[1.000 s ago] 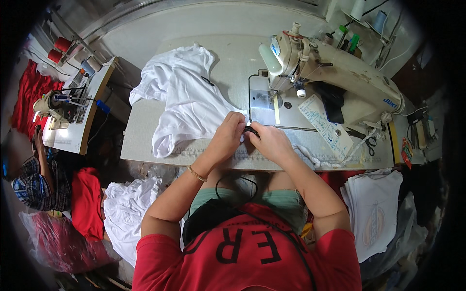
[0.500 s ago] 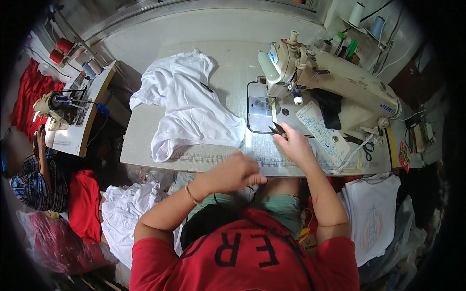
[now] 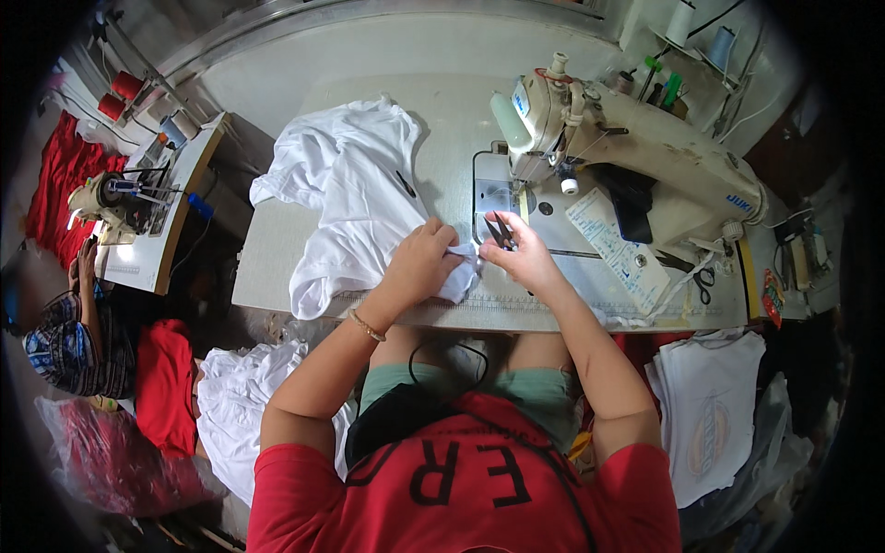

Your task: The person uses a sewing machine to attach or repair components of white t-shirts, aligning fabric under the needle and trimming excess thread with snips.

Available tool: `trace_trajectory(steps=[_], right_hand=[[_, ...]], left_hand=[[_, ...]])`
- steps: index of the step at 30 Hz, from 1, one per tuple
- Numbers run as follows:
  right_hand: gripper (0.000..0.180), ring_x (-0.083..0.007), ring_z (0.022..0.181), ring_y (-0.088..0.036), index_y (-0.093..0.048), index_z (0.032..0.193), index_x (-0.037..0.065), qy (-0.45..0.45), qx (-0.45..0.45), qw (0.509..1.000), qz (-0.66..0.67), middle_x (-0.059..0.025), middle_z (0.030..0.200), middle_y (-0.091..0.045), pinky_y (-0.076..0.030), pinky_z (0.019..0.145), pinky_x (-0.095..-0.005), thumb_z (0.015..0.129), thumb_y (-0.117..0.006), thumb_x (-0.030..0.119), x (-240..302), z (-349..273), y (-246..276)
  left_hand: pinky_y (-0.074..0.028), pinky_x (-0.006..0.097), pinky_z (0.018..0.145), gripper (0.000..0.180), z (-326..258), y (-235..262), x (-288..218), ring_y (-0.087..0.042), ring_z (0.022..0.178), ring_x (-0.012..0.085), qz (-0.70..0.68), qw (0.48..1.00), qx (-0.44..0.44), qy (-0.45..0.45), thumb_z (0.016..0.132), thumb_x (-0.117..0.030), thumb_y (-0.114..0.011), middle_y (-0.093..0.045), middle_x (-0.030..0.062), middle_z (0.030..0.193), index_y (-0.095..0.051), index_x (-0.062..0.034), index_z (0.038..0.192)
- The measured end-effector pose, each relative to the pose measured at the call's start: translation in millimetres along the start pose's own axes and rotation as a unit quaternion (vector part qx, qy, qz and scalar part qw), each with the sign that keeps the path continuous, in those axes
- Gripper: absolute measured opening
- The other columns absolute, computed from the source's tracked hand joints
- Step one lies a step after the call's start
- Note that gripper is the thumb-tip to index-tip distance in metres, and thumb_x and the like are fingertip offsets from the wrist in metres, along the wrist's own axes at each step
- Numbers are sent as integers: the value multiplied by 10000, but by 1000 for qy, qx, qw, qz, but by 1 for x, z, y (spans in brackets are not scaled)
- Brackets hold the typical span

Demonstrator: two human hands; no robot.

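Fingers of the left hand [image 3: 426,261] pinched the crumpled white cotton garment [image 3: 355,198] at the table's [image 3: 277,267] front edge. The right hand [image 3: 521,253] gripped small black thread snips [image 3: 499,230]; pulling the cloth taut would probably keep the cut clean.

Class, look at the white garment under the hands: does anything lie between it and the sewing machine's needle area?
Nothing visible blocks it. The left hand presses the white garment; the right hand holds small snips beside the needle plate of the sewing machine.
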State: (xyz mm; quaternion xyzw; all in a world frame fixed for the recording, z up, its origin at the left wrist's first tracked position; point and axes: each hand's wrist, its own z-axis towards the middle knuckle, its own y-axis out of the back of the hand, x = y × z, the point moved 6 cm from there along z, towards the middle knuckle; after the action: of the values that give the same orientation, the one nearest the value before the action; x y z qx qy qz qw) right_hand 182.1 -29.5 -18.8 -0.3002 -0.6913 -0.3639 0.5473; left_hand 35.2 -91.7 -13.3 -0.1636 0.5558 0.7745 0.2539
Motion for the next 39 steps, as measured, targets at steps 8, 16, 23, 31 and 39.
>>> trace_trajectory(steps=[8, 16, 23, 31, 39], right_hand=[[385, -66, 747, -537, -572, 1154, 41, 117, -50, 991, -34, -10, 832, -607, -460, 712, -226, 783, -671, 72, -10, 9, -8], [347, -127, 664, -587, -568, 1129, 71, 181, -91, 963, -177, -37, 788, -631, -470, 668, -256, 797, -669, 51, 27, -11, -10], [369, -255, 595, -577, -549, 1056, 120, 406, -79, 795, -444, -64, 720, -580, -444, 556, -361, 701, -614, 41, 24, -60, -41], [341, -262, 640, -592, -548, 1035, 106, 415, -13, 802, -429, -70, 768, -603, -450, 581, -376, 707, -639, 101, 9, -67, -56], [451, -309, 825, -630, -566, 1150, 105, 209, -89, 871, -436, -109, 1004, -628, -502, 720, -395, 775, -702, 314, 2, -67, 43]], left_hand=[[-470, 416, 720, 191, -15, 1, -14, -572, 842, 319, -58, 998, 13, -33, 770, -186, -667, -547, 117, 881, -597, -59, 894], [-468, 417, 710, 155, -10, -3, -14, -578, 809, 325, -29, 998, 17, -47, 777, -200, -654, -559, 125, 831, -643, -56, 833], [-467, 402, 698, 171, 7, -12, 6, -585, 816, 364, -107, 989, 100, 23, 802, -220, -625, -603, 151, 844, -656, -52, 824], [-430, 257, 676, 221, 9, -17, 10, -520, 750, 127, -212, 950, 174, 148, 791, -168, -715, -558, 42, 779, -662, 17, 901], [-432, 270, 706, 167, -4, -6, 2, -525, 747, 190, -252, 966, 60, 26, 787, -112, -684, -520, 61, 805, -663, -6, 913]])
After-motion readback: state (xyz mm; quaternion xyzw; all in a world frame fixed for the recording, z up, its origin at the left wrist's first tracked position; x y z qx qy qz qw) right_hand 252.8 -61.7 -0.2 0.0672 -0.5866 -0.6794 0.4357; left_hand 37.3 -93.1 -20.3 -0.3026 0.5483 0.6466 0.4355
